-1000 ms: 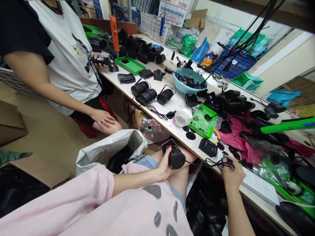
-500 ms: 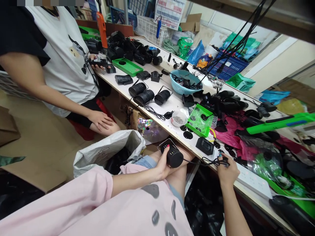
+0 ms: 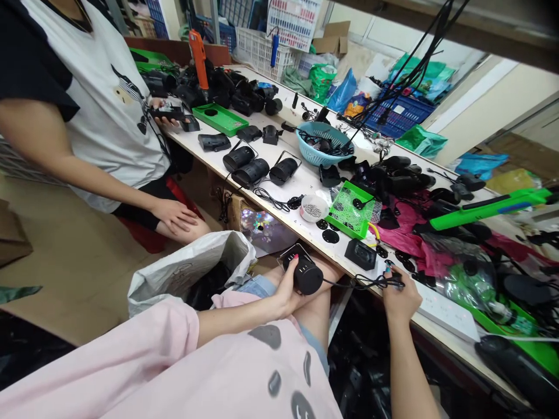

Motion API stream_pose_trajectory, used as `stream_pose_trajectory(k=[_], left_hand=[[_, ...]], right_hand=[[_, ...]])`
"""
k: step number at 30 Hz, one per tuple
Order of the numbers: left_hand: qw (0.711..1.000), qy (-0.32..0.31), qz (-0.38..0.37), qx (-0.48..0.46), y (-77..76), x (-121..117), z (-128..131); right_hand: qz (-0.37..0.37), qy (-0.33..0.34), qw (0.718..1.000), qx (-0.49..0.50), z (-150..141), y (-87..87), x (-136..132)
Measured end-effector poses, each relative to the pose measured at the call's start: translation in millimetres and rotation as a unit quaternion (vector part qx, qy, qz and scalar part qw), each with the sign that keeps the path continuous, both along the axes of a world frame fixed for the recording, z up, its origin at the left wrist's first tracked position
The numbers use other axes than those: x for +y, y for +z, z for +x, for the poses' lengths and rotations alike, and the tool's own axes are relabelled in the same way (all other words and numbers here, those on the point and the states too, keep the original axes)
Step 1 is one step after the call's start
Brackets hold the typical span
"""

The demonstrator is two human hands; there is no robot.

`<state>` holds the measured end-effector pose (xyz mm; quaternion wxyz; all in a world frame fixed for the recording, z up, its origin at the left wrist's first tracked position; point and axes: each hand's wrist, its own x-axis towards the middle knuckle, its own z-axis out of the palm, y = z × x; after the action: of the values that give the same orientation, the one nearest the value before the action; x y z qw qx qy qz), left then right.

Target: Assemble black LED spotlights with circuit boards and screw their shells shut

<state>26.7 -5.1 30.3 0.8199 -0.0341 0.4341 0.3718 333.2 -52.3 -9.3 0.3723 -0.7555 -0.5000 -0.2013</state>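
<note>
My left hand (image 3: 286,294) is wrapped round a black cylindrical lamp (image 3: 308,276) with a wire bracket, held over my lap. Its black cord (image 3: 349,283) runs right, partly coiled, to my right hand (image 3: 402,292). The right fingers are closed on the cord at the table edge, beside a white power strip (image 3: 445,311); whether a plug is in them is hidden. Coloured light spots (image 3: 257,224) show on a pale surface under the table edge, beyond the lamp. A black box-shaped part (image 3: 360,254) lies near my right hand.
On the table (image 3: 305,230) are several similar lamps (image 3: 283,169), a bowl of screws (image 3: 313,208), a green tray (image 3: 351,209) and a blue basket (image 3: 325,142). An orange screwdriver (image 3: 198,58) hangs by a co-worker (image 3: 126,116) at left. A green screwdriver (image 3: 489,208) extends at right.
The view has shifted slightly, and the orange screwdriver hangs a little lower and to the right. Both my hands keep their hold; the light spots under the table look changed.
</note>
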Motion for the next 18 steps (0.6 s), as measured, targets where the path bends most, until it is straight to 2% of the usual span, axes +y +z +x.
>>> stream_pose_trajectory(k=[18], left_hand=[[1.0,-0.016,-0.006,-0.022,-8.2,-0.2,0.1]], right_hand=[[-0.005,-0.015,0.999,0.031,-6.0,5.0,0.3]])
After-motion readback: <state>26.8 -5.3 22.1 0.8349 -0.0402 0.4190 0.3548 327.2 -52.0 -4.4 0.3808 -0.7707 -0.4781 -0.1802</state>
